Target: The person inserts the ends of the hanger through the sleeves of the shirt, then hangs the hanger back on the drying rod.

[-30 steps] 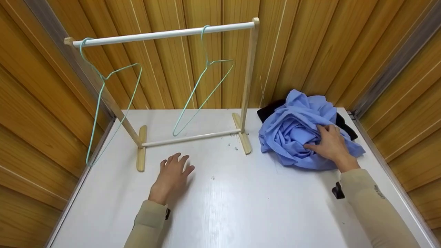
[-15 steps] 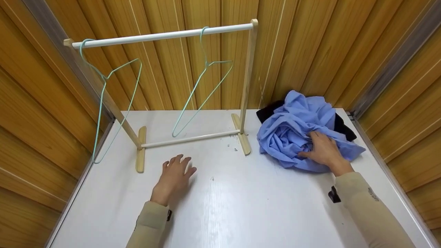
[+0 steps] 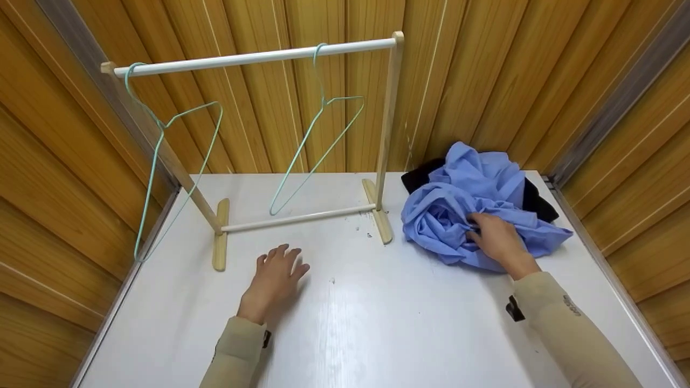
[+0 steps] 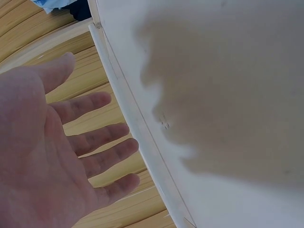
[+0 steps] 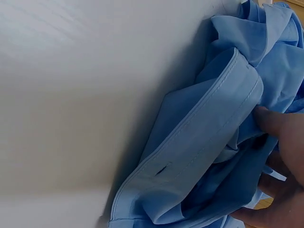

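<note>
A crumpled blue shirt (image 3: pixel 480 175) lies heaped at the right of the table. My right hand (image 3: pixel 498 241) reaches into its near folds, thumb and fingers curled round the cloth. In the right wrist view, a stitched band (image 5: pixel 199 128) of the shirt with a buttonhole slit lies beside the thumb; some fingertips are hidden in the fabric. My left hand (image 3: pixel 272 280) hovers over the table in front of the rack with nothing in it, its fingers spread and slightly bent, palm bare in the left wrist view.
A wooden rack with a white top rail (image 3: pixel 253 56) stands at the back left. From the rail hang two mint-green hangers, a left hanger (image 3: pixel 156 156) and a right hanger (image 3: pixel 307 132). Black cloth (image 3: pixel 539 202) shows under the shirt. Wood-panelled walls (image 3: pixel 485 64) enclose the white table (image 3: pixel 350 334).
My right hand has moved left and slightly nearer across the shirt, drawing its folds along. My left hand has shifted slightly right. The left hanger sways a little.
</note>
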Demonstrator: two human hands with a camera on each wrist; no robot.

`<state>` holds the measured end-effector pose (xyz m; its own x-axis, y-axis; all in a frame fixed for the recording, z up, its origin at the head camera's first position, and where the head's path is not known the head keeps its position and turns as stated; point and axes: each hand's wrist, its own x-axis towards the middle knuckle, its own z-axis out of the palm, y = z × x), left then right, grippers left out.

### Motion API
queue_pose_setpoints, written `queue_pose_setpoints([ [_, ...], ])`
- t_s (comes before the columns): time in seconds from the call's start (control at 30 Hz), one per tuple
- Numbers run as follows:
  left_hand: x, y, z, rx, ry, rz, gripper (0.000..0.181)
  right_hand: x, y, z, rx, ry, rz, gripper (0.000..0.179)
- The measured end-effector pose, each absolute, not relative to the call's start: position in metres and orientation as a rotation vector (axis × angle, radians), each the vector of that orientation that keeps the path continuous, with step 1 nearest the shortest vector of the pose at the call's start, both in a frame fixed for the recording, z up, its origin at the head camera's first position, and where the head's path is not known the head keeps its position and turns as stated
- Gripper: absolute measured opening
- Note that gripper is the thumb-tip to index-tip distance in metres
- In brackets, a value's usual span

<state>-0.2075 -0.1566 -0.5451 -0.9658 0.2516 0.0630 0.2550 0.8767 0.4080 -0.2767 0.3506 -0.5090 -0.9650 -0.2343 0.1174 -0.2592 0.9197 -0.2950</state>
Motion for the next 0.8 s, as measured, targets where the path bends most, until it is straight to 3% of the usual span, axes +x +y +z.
queue_pose_setpoints([
  [0.2, -0.207, -0.155, -0.546, -0.405, -3.042, -0.662, 0.049, -0.275, 0.347, -0.51, 0.445, -2.941, 0.5, 0.016],
  [0.8, -0.209, -0.148, -0.548, -0.39, -3.089, -0.699, 0.052, -0.264, 0.332, -0.502, 0.496, -2.895, 0.658, 0.023],
])
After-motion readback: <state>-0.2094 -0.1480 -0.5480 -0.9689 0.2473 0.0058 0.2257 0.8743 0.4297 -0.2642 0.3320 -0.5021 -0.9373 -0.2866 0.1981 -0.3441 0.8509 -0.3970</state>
